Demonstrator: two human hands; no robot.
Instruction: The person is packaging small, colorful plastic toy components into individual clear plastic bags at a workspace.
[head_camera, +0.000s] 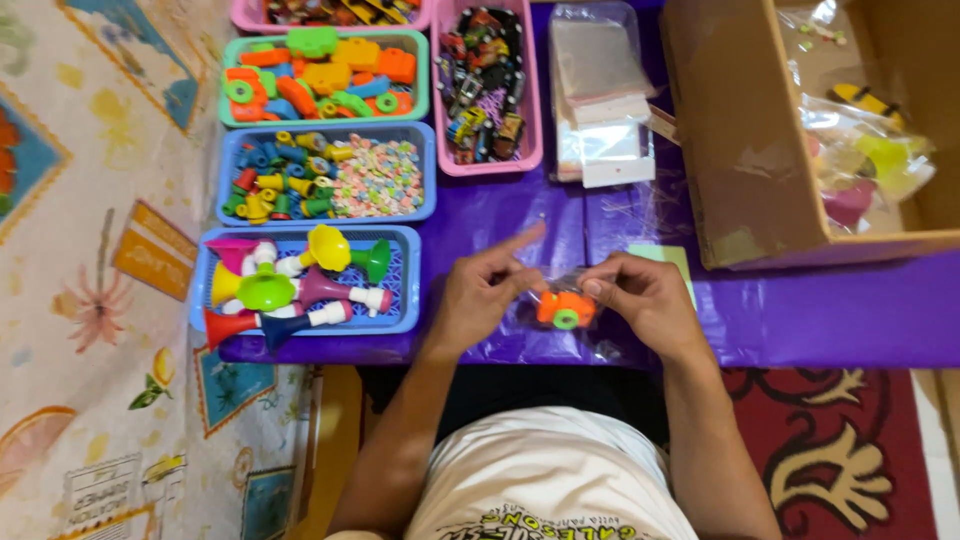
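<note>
Both hands pinch one small clear plastic bag (566, 300) with an orange toy and a green ring inside — it sits low over the purple plastic table cover (800, 310), near its front edge. Right hand (648, 297): fingers curled tight, thumb and fingertips closed on the bag's right side. Left hand (486, 292): thumb and middle fingers nipping the bag's left edge, index finger sticking straight out, touching nothing. Bag looks crinkled, glossy, toy filling most of it.

Left of the hands — blue plastic basket of toy trumpets (305, 280) in pink, yellow, green. Behind it a blue basket of small whistles and pastel bits (325, 172), then a green basket of orange and green toys (323, 75). Pink basket of tiny toy cars (487, 85) farther back. Stack of clear empty bags (600, 95) beside it. Open cardboard box (760, 130) on the right, holding filled bags.
</note>
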